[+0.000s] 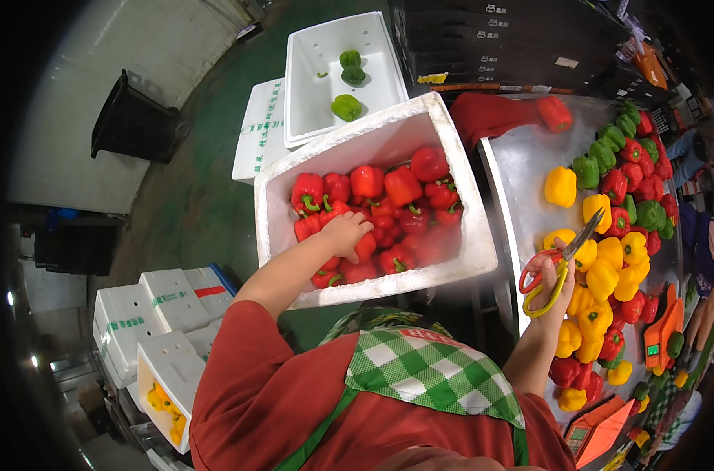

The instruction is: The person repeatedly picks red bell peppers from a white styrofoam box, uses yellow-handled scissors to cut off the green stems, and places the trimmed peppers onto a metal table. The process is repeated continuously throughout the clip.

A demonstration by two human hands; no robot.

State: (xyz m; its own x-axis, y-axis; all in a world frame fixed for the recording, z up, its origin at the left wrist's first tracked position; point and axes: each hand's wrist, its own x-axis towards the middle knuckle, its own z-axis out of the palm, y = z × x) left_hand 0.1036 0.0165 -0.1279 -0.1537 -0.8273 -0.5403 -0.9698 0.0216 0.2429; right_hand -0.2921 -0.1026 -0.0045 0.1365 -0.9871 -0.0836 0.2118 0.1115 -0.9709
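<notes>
My left hand (346,234) reaches into a white foam box (474,235) filled with red bell peppers (402,187). Its fingers curl over one red bell pepper (365,248) on the left side of the pile; the undersides of the fingers are hidden. To the right, my right hand (551,279) holds scissors (586,231) with one red and one yellow handle, blades pointing up and away to the right. Below and beyond the scissors lie yellow bell peppers (602,279) on a metal table (522,177).
Green bell peppers (588,171) and more red ones share the metal table with orange scales (664,334). Beyond my box, another foam box (294,78) holds a few green peppers. Stacked foam boxes (125,322) stand at left; a black bin (137,118) stands by the wall.
</notes>
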